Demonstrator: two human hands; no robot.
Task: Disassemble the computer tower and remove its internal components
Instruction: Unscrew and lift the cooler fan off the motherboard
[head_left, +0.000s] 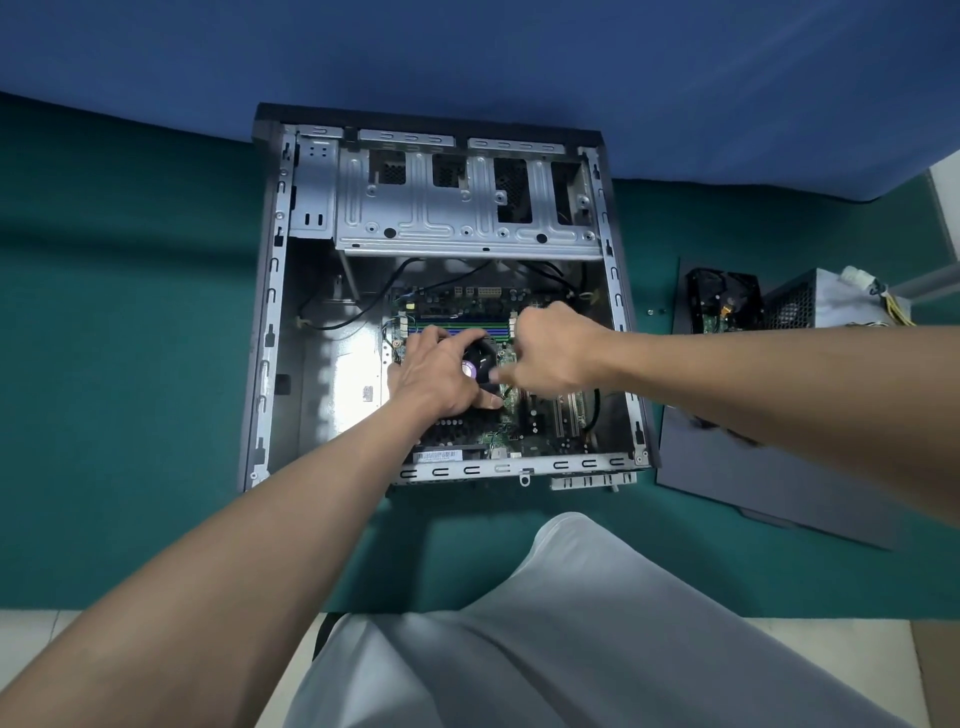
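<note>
While the left hand (431, 376) grips the CPU fan (474, 364) on the motherboard (540, 441), the right hand (550, 353) sits just right of it, curled and blurred; can't tell its grasp. Both are inside the open tower (270, 332), with the drive cage (467, 218) beyond the hands.

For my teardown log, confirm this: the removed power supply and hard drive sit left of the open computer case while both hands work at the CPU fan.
Wrong side. The head view shows the power supply and hard drive right of the computer case, not left. The left hand and right hand are at the CPU fan.
</note>
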